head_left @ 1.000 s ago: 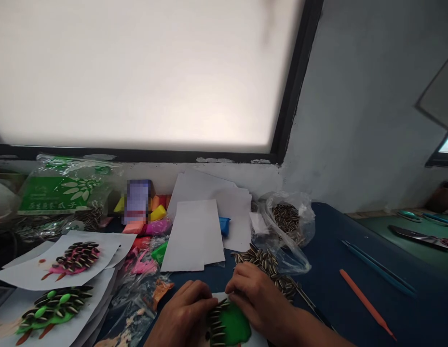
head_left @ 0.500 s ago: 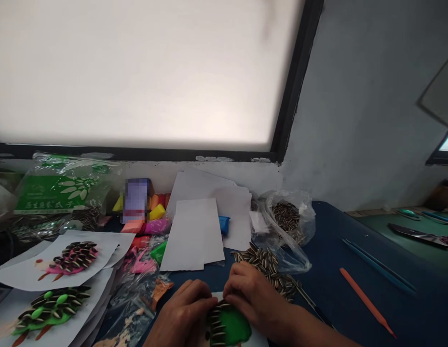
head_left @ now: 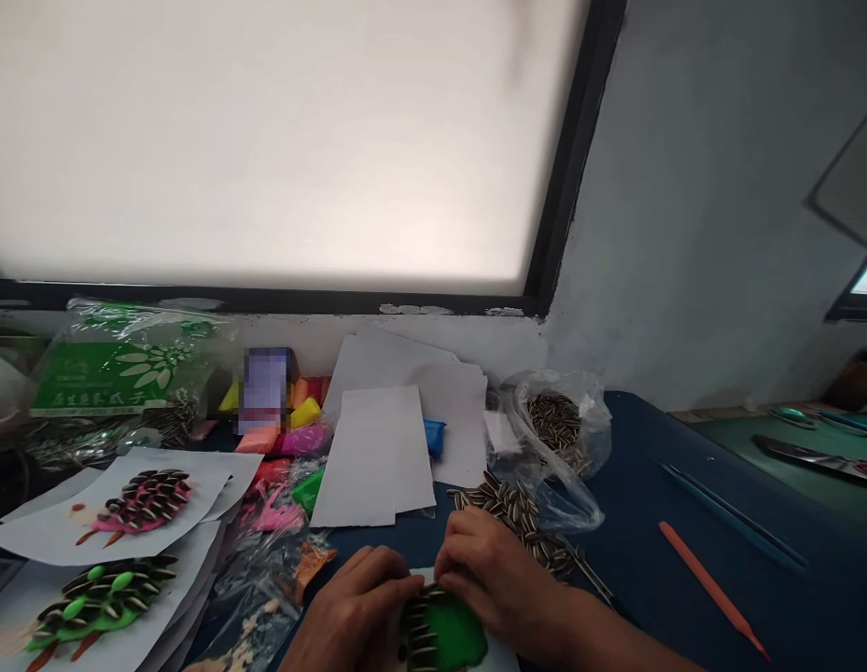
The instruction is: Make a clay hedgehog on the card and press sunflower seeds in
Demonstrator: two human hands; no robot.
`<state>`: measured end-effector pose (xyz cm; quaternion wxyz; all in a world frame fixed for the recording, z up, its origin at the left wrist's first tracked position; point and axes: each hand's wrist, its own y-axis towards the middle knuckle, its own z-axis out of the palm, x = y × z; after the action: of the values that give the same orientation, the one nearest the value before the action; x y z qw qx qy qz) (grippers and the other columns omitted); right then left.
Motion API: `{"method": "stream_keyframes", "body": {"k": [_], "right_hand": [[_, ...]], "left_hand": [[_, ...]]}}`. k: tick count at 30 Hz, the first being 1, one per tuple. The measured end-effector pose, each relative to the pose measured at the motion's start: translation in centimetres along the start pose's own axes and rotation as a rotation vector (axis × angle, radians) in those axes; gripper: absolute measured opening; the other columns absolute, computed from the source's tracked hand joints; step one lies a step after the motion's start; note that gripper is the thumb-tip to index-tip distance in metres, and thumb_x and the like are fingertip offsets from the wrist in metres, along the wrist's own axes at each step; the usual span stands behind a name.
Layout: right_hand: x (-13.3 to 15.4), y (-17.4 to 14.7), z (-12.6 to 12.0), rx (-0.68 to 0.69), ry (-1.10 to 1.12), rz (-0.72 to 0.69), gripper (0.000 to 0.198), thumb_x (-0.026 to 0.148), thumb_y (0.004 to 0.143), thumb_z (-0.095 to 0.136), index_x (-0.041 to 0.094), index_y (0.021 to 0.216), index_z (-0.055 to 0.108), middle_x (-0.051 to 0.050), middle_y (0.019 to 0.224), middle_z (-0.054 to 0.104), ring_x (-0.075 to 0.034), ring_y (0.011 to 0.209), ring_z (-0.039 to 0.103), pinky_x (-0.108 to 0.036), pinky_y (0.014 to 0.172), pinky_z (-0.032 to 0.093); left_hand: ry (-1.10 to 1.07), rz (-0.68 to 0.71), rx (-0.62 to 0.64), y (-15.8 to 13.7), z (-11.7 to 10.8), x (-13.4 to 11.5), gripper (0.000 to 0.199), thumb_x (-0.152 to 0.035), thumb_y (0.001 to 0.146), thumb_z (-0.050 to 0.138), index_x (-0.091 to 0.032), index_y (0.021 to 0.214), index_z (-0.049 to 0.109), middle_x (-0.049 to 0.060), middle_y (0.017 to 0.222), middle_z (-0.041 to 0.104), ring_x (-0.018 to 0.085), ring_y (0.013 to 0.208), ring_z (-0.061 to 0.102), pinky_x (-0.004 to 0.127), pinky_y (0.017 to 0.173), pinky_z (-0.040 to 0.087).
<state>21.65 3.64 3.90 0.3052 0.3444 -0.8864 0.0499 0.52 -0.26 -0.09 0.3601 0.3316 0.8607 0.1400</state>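
Observation:
A green clay shape (head_left: 458,633) lies on a white card (head_left: 501,655) at the bottom edge of the view. Striped sunflower seeds (head_left: 423,637) stand in a row along its left part. My left hand (head_left: 359,607) is at the card's left side, fingers closed and their tips at the clay's upper edge; whatever they grip is hidden. From the right, my right hand (head_left: 493,579) comes down in a pinch at the same edge, with a dark seed at its fingertips. A heap of loose sunflower seeds (head_left: 507,504) lies just beyond my right hand.
At left are cards with finished seed-and-clay hedgehogs (head_left: 149,504). Behind stand blank white cards (head_left: 373,457), coloured clay packs (head_left: 303,439) and a bag of seeds (head_left: 555,420). An orange clay tool (head_left: 713,588) and tweezers (head_left: 734,518) lie at right. Clear plastic wrap (head_left: 247,579) is beside my left hand.
Both hands stay at the clay's upper edge. My right hand has shifted very slightly to the right; the things around look the same.

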Motion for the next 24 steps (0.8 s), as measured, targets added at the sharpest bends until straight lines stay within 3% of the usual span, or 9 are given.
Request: {"method": "stream_keyframes", "body": {"k": [6, 14, 24], "right_hand": [[-0.16, 0.53, 0.21, 0.041, -0.095, -0.066, 0.013, 0.008, 0.09, 0.062, 0.015, 0.082, 0.07, -0.003, 0.086, 0.061, -0.018, 0.088, 0.057, -0.034, 0.091, 0.044], [0.41, 0.61, -0.28, 0.074, -0.107, -0.035, 0.016, 0.007, 0.09, 0.061, 0.015, 0.081, 0.07, -0.003, 0.085, 0.06, -0.018, 0.088, 0.057, -0.033, 0.093, 0.044], [0.65, 0.33, -0.41, 0.072, -0.11, -0.02, 0.012, 0.008, 0.09, 0.063, 0.014, 0.082, 0.07, -0.004, 0.088, 0.061, -0.018, 0.088, 0.057, -0.028, 0.08, 0.046]], "left_hand": [[0.052, 0.034, 0.011, -0.08, -0.01, 0.29, 0.04, -0.035, 0.105, 0.032, -0.023, 0.106, 0.07, 0.007, 0.09, 0.064, 0.019, 0.079, 0.062, 0.028, 0.067, 0.049], [0.057, 0.046, -0.004, 0.18, -0.12, 0.15, 0.037, -0.03, 0.103, 0.034, -0.023, 0.105, 0.071, 0.007, 0.087, 0.064, 0.019, 0.076, 0.062, 0.027, 0.065, 0.05], [0.043, 0.007, -0.023, 0.29, -0.15, -0.21, 0.028, -0.021, 0.098, 0.043, -0.023, 0.104, 0.07, 0.006, 0.089, 0.065, 0.018, 0.077, 0.062, 0.025, 0.066, 0.051]]}}
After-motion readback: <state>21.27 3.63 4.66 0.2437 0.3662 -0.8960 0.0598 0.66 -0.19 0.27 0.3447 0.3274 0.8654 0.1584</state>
